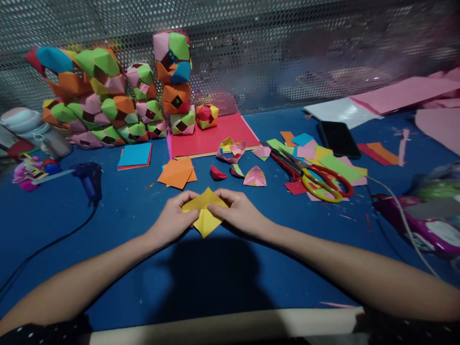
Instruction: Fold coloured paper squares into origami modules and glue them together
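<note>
A square of yellow paper (pixel 205 224), turned corner-up and creased down its middle, is held just above the blue table. My left hand (pixel 176 213) pinches its left corner, thumb on top and fingers behind. On the right corner, my right hand (pixel 239 211) grips the same way. Just beyond my hands lie a stack of orange paper squares (pixel 178 172), a small red folded piece (pixel 217 173) and a pink-and-yellow folded piece (pixel 255 177). Behind them sits a partly joined ring of folded paper (pixel 232 150).
Two pairs of scissors (pixel 321 184) lie on paper scraps at right, near a black phone (pixel 338 139). Stacked paper balls (pixel 108 110) line the back left. A blue glue gun (pixel 89 181) with a cord lies left; blue squares (pixel 134 155) sit nearby. A purple object (pixel 406 215) stands far right.
</note>
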`<state>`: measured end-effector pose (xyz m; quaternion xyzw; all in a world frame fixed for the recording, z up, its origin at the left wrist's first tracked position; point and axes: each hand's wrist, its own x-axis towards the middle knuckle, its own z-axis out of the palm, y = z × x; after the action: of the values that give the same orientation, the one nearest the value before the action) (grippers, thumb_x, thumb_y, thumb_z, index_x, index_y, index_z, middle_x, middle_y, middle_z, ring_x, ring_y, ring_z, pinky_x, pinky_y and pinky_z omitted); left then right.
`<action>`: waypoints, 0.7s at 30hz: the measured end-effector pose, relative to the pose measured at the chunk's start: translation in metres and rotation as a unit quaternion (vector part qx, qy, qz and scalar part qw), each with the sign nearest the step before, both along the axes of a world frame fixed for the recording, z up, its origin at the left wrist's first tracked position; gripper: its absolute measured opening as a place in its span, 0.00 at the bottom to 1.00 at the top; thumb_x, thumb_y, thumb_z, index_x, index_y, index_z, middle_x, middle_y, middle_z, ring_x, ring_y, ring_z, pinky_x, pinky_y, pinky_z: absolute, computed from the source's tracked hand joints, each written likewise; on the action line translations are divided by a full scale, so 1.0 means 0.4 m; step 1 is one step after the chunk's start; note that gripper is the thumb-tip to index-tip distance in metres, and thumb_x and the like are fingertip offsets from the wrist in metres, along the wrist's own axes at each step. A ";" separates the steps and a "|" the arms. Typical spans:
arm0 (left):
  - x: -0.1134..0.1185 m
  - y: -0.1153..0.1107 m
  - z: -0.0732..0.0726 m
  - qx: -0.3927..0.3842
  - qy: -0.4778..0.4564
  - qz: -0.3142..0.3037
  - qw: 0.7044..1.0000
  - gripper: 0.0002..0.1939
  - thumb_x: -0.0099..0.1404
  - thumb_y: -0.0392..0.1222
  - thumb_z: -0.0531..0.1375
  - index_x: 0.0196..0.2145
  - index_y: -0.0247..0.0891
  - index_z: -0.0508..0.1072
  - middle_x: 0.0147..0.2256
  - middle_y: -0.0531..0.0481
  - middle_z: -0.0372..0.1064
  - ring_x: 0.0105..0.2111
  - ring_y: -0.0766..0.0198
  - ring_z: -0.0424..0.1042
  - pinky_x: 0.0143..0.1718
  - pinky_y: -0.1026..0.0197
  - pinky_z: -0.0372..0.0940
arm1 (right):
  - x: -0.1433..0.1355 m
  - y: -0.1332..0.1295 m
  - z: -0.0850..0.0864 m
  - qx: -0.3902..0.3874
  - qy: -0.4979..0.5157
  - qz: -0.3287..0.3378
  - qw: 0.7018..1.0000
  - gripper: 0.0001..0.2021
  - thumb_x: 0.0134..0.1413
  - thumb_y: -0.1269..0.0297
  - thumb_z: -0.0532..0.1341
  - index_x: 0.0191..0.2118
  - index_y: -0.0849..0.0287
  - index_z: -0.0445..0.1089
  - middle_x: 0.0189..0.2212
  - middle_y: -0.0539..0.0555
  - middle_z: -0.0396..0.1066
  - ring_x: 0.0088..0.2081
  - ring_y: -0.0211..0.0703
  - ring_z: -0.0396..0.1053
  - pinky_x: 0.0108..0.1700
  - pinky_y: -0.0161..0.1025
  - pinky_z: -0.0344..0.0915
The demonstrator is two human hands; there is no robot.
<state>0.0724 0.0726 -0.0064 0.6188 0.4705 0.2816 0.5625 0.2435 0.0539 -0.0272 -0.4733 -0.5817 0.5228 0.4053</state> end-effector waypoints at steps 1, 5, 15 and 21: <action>-0.001 0.001 -0.002 -0.005 -0.006 0.002 1.000 0.09 0.52 0.33 0.56 0.34 0.36 0.69 0.25 0.57 0.63 0.21 0.72 0.61 0.21 0.70 0.59 | 0.001 0.001 0.000 -0.004 0.002 -0.002 1.000 0.07 0.47 0.66 0.58 0.34 0.62 0.68 0.27 0.48 0.67 0.28 0.34 0.63 0.30 0.32 0.60; -0.003 0.008 -0.016 -0.002 -0.049 0.041 0.998 0.10 0.53 0.33 0.57 0.36 0.37 0.68 0.29 0.56 0.66 0.26 0.70 0.65 0.26 0.69 0.62 | 0.004 0.010 -0.005 -0.009 0.016 -0.017 1.000 0.09 0.45 0.66 0.60 0.35 0.61 0.67 0.30 0.48 0.68 0.31 0.36 0.65 0.34 0.33 0.61; 0.000 0.006 -0.018 -0.006 -0.092 0.073 0.993 0.10 0.55 0.37 0.60 0.36 0.36 0.68 0.34 0.53 0.69 0.32 0.67 0.68 0.34 0.67 0.62 | -0.006 0.020 -0.020 -0.035 0.091 -0.075 0.992 0.11 0.43 0.64 0.62 0.35 0.60 0.65 0.29 0.48 0.68 0.30 0.35 0.66 0.32 0.33 0.62; -0.004 0.008 -0.025 0.017 -0.094 0.111 0.989 0.09 0.55 0.38 0.60 0.35 0.36 0.68 0.32 0.54 0.69 0.29 0.68 0.68 0.31 0.67 0.62 | -0.004 0.014 -0.010 -0.043 0.055 -0.081 0.994 0.10 0.44 0.64 0.62 0.34 0.60 0.66 0.21 0.45 0.64 0.24 0.34 0.62 0.27 0.33 0.58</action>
<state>0.0709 0.0759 -0.0162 0.5434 0.4761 0.4072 0.5587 0.2418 0.0594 -0.0313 -0.5066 -0.4950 0.5382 0.4568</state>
